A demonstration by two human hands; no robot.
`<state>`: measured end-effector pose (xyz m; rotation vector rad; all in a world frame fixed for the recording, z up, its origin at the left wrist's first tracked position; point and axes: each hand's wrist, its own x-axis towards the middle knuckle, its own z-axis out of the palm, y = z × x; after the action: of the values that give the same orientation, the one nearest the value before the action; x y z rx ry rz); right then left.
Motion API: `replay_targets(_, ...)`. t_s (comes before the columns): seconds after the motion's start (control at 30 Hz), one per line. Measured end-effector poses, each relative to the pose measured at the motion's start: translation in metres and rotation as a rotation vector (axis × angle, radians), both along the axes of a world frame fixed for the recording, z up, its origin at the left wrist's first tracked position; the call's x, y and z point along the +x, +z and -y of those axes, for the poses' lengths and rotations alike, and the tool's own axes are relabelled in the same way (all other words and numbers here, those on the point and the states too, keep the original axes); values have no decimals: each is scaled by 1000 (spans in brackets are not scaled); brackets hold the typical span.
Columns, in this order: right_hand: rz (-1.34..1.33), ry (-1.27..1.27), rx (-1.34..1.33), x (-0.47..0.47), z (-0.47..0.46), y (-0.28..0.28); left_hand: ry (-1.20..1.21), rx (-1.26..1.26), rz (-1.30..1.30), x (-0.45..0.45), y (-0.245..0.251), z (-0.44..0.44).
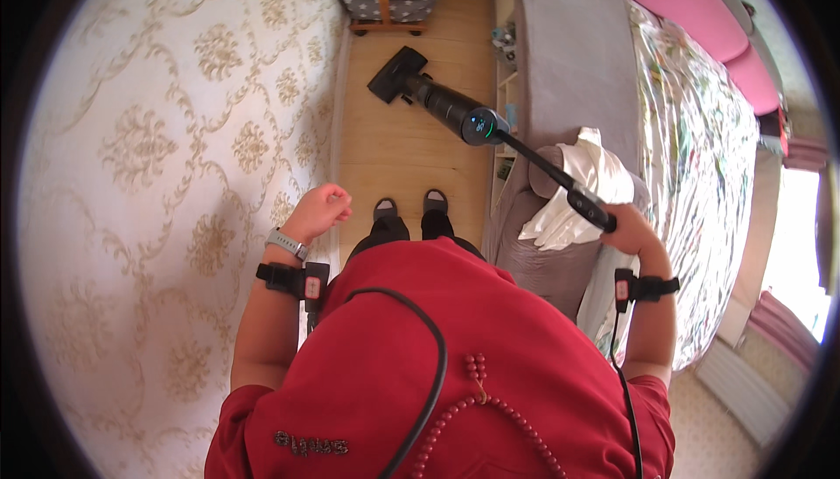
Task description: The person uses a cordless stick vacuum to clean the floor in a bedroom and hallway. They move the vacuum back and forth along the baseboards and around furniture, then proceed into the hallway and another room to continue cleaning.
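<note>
My right hand (630,228) is shut on the handle end of a black cordless stick floor cleaner (446,104). Its thin pole slants down-left from my hand to a round lit display on the body. The wide floor head (398,75) rests on the wooden floor (410,144), ahead of my slippered feet and below a wheeled wooden stand. My left hand (320,211) holds nothing; its fingers are curled in, close to the patterned wallpaper (216,151).
A star-patterned fabric basket (390,9) full of items sits on the wheeled stand ahead. Along the right runs a grey padded surface (571,59) above open shelves (506,88). A white satin cloth (594,174) drapes over grey upholstery, with a bed (695,170) beyond.
</note>
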<state>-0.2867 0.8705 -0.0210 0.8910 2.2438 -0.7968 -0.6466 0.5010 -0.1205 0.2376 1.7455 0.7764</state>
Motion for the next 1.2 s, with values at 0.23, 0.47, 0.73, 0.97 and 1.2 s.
replay_targets(0.23, 37, -665, -203, 24, 169, 30, -189, 74, 51, -27, -17, -36)
replay_targets(0.47, -472, -1627, -710, -30, 239, 44, -305, 111, 66, -45, -17, -37)
replay_targets(0.73, -616, -1612, -784, -72, 215, 15, -218, 124, 42, -58, -11, 6)
replay_targets(0.97, -297, -970, -533, -81, 193, 6, -125, 85, 62, -50, -14, 32)
replay_targets(1.2, 23, -307, -156, -55, 174, 32, -152, 67, 57, -30, -20, 26)
